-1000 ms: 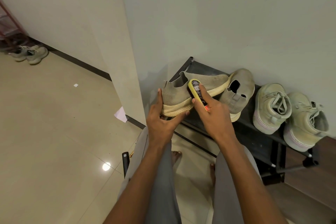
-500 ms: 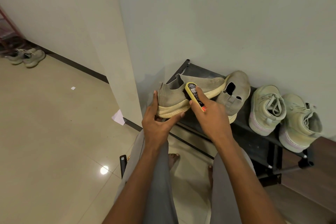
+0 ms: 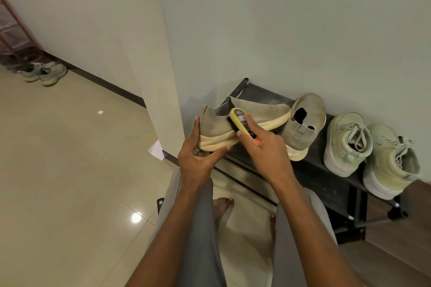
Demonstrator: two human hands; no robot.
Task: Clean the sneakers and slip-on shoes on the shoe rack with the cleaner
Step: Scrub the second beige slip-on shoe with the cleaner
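Left hand (image 3: 198,161) grips the slip-on shoe (image 3: 242,121) (heel end) while right hand (image 3: 268,151) holds the yellow cleaner (image 3: 240,121) against it.

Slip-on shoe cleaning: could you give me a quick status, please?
Left hand holds slip-on shoe at the heel. Right hand grips yellow cleaner against its side. Nothing in the way.

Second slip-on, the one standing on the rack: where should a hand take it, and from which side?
Grip the second slip-on at its heel collar, coming from the front of the rack. The heel faces the person, the opening shows on top, and the toe points at the wall. A thumb could likely go inside. The sneaker stands close on its right.
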